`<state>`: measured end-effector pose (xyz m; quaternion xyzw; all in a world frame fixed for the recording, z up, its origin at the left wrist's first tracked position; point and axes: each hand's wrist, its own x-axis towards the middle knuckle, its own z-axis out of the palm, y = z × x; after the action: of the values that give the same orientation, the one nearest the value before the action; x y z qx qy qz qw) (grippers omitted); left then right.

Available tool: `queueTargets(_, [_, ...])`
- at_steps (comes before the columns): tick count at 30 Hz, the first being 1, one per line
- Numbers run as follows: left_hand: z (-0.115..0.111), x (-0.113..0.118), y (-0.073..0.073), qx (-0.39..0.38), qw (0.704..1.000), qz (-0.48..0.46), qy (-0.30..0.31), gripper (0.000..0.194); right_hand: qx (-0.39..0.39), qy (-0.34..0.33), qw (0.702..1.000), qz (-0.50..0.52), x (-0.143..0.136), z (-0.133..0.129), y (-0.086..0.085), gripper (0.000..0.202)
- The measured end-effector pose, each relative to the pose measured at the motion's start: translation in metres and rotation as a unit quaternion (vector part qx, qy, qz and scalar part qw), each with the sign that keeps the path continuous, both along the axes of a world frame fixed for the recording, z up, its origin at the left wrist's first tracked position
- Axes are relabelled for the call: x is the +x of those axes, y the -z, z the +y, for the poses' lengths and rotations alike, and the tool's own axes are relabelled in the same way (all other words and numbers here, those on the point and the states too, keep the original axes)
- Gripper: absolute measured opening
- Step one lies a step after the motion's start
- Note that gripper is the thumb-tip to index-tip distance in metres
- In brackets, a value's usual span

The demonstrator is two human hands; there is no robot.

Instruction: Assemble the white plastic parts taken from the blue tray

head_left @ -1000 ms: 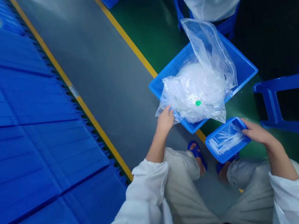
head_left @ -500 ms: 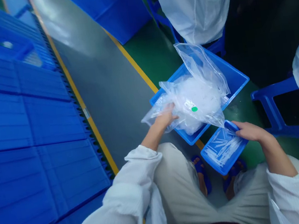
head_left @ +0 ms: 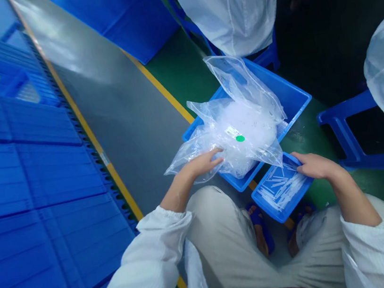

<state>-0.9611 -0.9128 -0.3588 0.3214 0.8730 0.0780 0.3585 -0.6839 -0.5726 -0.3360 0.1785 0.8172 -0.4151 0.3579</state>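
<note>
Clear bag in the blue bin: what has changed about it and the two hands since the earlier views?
The clear bag's near-left flap now spreads farther out past the blue bin's rim. The left hand, at the flap's edge before, now lies farther over it, fingers apart. The right hand still holds the small blue tray of white pieces beside the bin.

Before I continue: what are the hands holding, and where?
Right hand: small blue tray, by its upper-right end. Left hand: at the clear bag, grip unclear.
</note>
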Motion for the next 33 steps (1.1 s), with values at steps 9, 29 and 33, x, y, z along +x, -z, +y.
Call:
queueTargets(9, [-0.019,0.076,-0.017,-0.073,0.972,0.049,0.220,0.057,-0.029,-0.004,0.999,-0.022,0.005,0.005,0.013,0.039])
queueTargets(29, [0.071,0.138,-0.058,0.085,0.982,0.158,0.060,0.059,-0.026,0.000,0.999,-0.022,0.022,0.025,0.051,0.060])
queueTargets(33, [0.111,0.145,-0.056,0.098,0.974,0.205,0.024,0.030,-0.013,-0.001,1.000,-0.022,0.022,0.024,0.054,0.068])
